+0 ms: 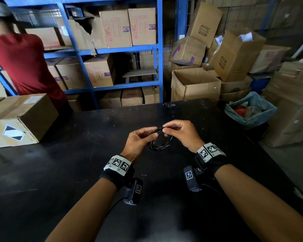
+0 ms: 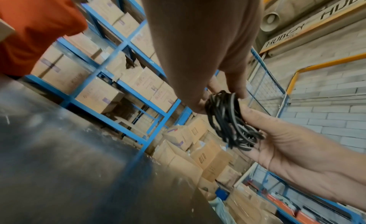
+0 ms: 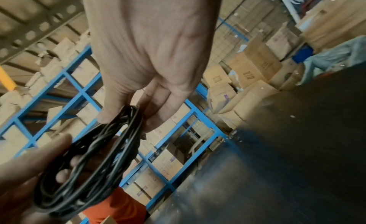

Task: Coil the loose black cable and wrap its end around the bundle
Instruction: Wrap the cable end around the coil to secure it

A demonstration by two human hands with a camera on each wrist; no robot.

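The black cable (image 1: 160,140) is wound into a small coil of several loops and held in the air above the black table (image 1: 77,172). My left hand (image 1: 141,138) grips the coil's left side, fingers curled round the strands. My right hand (image 1: 179,132) pinches the top of the coil between thumb and fingers. In the left wrist view the cable bundle (image 2: 231,119) lies between my left hand (image 2: 200,80) and the right palm (image 2: 297,143). In the right wrist view the loops of the cable (image 3: 93,161) hang below my right hand (image 3: 150,80), whose thumb presses on them.
A sealed cardboard box (image 1: 20,119) stands on the table's left end. A person in a red shirt (image 1: 23,62) stands behind it. Blue shelving (image 1: 112,49) with boxes fills the back. Open cartons (image 1: 196,84) and a lined bin (image 1: 250,109) stand at the right.
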